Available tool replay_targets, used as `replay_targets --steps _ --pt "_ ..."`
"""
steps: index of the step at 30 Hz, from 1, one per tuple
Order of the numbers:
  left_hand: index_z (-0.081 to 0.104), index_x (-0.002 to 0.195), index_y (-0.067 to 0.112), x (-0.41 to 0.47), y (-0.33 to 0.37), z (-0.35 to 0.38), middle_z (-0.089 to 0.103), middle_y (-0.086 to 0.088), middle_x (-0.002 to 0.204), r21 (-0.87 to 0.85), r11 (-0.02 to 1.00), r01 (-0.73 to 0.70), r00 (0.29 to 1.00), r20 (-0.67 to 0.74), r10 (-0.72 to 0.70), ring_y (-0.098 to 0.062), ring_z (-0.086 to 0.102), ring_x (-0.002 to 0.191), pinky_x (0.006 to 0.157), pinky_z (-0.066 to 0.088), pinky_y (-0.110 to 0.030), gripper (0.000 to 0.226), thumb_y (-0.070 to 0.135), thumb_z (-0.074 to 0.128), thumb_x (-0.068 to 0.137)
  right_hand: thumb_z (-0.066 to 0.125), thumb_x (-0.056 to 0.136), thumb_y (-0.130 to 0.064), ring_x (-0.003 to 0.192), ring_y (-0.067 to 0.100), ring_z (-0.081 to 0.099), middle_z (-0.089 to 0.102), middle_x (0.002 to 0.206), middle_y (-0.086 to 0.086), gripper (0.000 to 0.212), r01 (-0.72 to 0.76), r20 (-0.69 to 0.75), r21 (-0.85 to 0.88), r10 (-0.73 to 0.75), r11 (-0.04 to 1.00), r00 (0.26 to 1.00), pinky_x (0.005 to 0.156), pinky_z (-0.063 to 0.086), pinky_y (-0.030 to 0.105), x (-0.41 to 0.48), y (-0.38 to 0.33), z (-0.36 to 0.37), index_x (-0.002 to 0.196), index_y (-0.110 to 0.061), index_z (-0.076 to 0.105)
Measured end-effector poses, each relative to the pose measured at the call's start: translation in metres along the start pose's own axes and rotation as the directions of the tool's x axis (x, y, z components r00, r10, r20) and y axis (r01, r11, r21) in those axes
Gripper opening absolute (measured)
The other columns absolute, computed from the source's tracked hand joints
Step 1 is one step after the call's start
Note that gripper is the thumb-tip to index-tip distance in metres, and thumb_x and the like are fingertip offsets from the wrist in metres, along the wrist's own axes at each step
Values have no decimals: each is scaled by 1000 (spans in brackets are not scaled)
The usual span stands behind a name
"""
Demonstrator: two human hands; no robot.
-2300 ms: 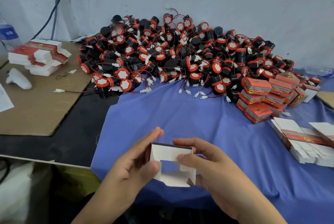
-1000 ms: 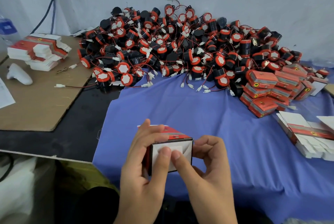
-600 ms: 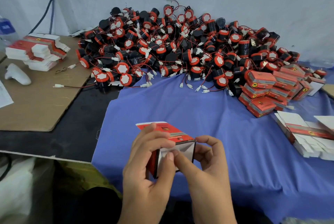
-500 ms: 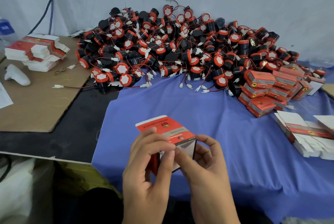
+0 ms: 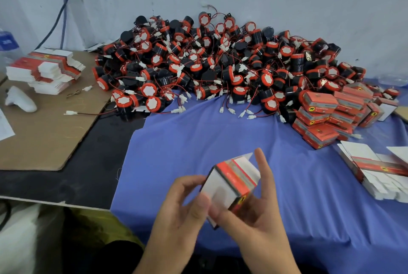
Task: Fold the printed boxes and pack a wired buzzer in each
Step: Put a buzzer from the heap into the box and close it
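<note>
Tilting in the head view, a printed box (image 5: 234,183) is held between both hands above the blue cloth (image 5: 198,141), near the front edge of the tabletop (image 5: 88,174). Its red printed side is turned up and to the right, its white end faces the camera, and a white flap stands open at the far end. The grip of the left hand (image 5: 176,214) is clamped on the box: the thumb is pressed on the white end and the curled fingers are set against its left edge. The grip of the right hand (image 5: 260,225) is also closed on it, with the box cradled from below, the thumb laid on the white end and the forefinger raised straight beside the flap. Both hands are blurred. Beyond, a heap of wired buzzers (image 5: 220,66) is piled against the wall, closed boxes (image 5: 326,114) are stacked at its right, and flat blanks (image 5: 375,167) are laid nearer. A second stack of blanks (image 5: 46,72) is set on a cardboard sheet (image 5: 44,136) at left.
</note>
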State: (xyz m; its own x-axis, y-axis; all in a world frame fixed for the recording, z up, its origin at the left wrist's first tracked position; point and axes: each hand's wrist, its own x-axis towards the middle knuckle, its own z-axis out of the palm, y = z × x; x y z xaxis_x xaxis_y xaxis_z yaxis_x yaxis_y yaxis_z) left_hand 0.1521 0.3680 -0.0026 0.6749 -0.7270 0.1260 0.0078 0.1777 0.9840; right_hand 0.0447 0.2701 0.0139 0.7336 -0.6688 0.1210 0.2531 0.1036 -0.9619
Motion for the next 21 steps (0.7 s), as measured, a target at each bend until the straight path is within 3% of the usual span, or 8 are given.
replay_targets --steps 2,4,7,9,12,16,18,21 --pt "57 130 46 13 3 -10 61 19 130 174 983 -65 994 94 49 -3 59 123 92 51 -16 82 69 86 57 86 76 -16 88 5 74 75 109 -19 116 107 81 -457 -78 883 994 80 57 19 6 0 -9 146 -71 12" --pt "46 137 57 27 4 -11 56 25 130 290 945 -151 980 169 105 0 54 125 92 51 -15 86 57 86 61 80 77 -9 99 -21 59 54 117 -52 122 226 219 -726 -93 649 971 76 49 6 15 -4 -11 146 -73 2" --pt "44 136 62 50 2 -10 59 25 126 227 962 -154 980 161 119 -3 57 123 92 53 -16 79 49 82 67 92 67 -18 135 -21 29 29 144 -48 129 359 220 -846 -356 394 908 99 44 22 29 -7 -16 156 -57 6" --pt "48 137 54 66 -6 -12 63 18 126 118 980 -160 983 107 148 -11 62 120 91 54 -19 76 38 82 71 95 66 -34 146 -5 30 34 155 -32 117 311 1 -809 -528 499 849 111 36 20 38 -2 -28 157 -46 22" --pt "47 137 39 87 -22 -9 60 10 134 108 981 -162 982 112 150 -16 59 128 100 51 -24 68 25 80 80 86 80 -19 124 7 62 69 127 -15 66 194 -290 -390 -320 900 902 94 51 15 60 15 -48 135 -41 56" --pt "46 133 45 102 -71 -11 54 27 138 512 851 -121 979 202 17 8 45 135 112 41 -27 50 27 72 94 76 86 3 92 10 73 77 92 -11 38 -59 -287 -584 -139 810 948 83 57 28 77 67 -63 95 -33 70" --pt "44 141 42 99 -88 -10 51 28 141 619 782 -77 988 154 -24 3 45 137 115 38 -31 52 30 69 96 81 81 1 84 2 72 76 88 -14 36 -79 -289 -656 -153 751 945 80 57 27 74 83 -65 93 -32 71" --pt "44 142 46 98 -96 -9 49 32 143 626 779 -30 997 75 -22 7 41 139 111 32 -12 62 29 74 92 83 77 0 86 1 73 76 90 -17 39 -117 -301 -659 -118 743 946 79 56 19 74 90 -74 97 -33 72"
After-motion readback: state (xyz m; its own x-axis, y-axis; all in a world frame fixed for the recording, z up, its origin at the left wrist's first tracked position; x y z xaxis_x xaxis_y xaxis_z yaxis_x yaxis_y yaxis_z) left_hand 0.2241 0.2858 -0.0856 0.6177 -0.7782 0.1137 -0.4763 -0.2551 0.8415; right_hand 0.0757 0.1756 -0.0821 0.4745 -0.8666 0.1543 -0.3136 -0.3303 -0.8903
